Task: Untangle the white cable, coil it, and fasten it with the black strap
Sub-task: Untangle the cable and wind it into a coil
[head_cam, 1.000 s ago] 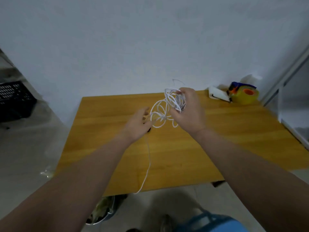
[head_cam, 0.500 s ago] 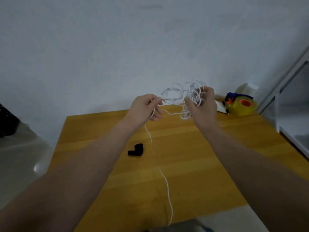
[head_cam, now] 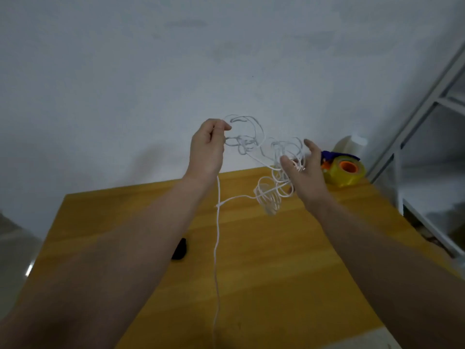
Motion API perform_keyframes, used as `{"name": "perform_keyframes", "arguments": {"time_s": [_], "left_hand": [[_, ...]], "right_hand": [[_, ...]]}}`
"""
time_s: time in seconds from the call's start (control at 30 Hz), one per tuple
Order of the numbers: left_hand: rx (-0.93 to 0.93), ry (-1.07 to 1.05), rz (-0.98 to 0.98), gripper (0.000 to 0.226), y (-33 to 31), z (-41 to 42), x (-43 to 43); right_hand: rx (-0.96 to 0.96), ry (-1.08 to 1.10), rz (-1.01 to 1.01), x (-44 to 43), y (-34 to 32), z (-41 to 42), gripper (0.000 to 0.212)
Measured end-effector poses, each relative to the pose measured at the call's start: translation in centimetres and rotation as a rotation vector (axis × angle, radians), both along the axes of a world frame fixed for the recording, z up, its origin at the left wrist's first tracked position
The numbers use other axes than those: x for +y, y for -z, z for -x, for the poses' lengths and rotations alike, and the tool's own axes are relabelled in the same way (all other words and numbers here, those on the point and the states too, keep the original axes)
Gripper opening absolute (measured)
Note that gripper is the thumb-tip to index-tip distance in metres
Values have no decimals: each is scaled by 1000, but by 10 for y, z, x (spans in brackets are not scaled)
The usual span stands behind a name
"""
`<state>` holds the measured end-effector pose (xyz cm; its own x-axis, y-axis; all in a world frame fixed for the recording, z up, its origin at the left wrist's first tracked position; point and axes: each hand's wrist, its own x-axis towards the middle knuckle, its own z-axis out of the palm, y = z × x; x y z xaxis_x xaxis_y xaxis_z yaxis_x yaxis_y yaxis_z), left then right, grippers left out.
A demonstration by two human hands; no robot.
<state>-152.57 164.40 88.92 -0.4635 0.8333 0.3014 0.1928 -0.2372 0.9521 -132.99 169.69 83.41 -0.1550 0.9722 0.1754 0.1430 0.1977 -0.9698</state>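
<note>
Backdrop: a pale grey wall [head_cam: 151, 71] stood behind both hands, and a grey metal frame [head_cam: 427, 96] rose past the right hand.
Table: the yellow wooden table [head_cam: 276, 273] lay under both forearms.
Left hand: the left hand [head_cam: 206, 149] was raised above the table's far edge, with its fingers curled and its thumb pinching a strand at the top of the tangle.
Right hand: the right hand [head_cam: 305, 172] was level with the left and well apart from it. Its fingers were spread and fairly straight, with several loops draped over them.
White cable: the white cable [head_cam: 243, 143] hung in a loose tangle between the hands. A bunch of loops dangled just below the right hand, and one long strand dropped from under the left wrist, crossed the table and ran out of view at the near edge.
Black strap: the black strap [head_cam: 180, 249] lay on the table beside the left forearm, touched by neither hand.
Beyond the right hand: a yellow tape roll [head_cam: 344, 172] with an orange core sat there, with a white bottle [head_cam: 352, 144] behind it.
</note>
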Motion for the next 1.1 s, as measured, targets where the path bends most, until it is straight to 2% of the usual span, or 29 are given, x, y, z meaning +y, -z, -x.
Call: {"name": "perform_keyframes", "arguments": {"time_s": [0.07, 0.13, 0.2, 0.27, 0.37, 0.43, 0.47, 0.53, 0.6, 0.7, 0.8, 0.83, 0.9, 0.93, 1.03, 1.1], "left_hand": [[-28, 13, -16, 26, -12, -17, 24], [-64, 30, 7, 28, -25, -33, 52], [-42, 52, 56, 26, -26, -45, 76], [117, 40, 63, 25, -7, -52, 88], [456, -37, 23, 24, 48, -51, 80], [617, -77, 103, 29, 91, -43, 67], [700, -98, 210, 29, 112, -39, 57], [828, -132, 463, 27, 154, -32, 38], [880, -145, 587, 26, 187, -27, 23], [910, -186, 670, 26, 222, -23, 14], [957, -233, 742, 26, 249, -16, 13], [965, -252, 733, 27, 257, -14, 13], [961, -276, 631, 31, 272, -12, 13], [943, -261, 531, 31, 277, -13, 13], [892, -127, 224, 27, 287, -23, 21], [939, -26, 98, 24, 295, -30, 29]], "right_hand": [[-52, -92, 9, 23, -6, -6, 54], [-114, -218, 38, 46, -10, -13, 37], [-159, -332, 103, 66, -3, -22, 30], [-179, -410, 167, 86, 17, -31, 39], [-254, -543, 229, 102, 62, -42, 49], [-305, -627, 312, 100, 93, -44, 44], [-377, -687, 326, 97, 109, -43, 41], [-605, -736, 253, 95, 147, -41, 46], [-735, -671, 160, 93, 178, -37, 46], [-697, -541, 7, 88, 207, -27, 40], [-604, -474, -131, 87, 219, -13, 44], [-588, -458, -198, 88, 220, -8, 48], [-689, -448, -315, 92, 225, 3, 56], [-799, -476, -320, 97, 227, 8, 62], [-1141, -633, -157, 114, 235, 20, 86], [-1215, -644, -204, 125, 239, 25, 79]]}}
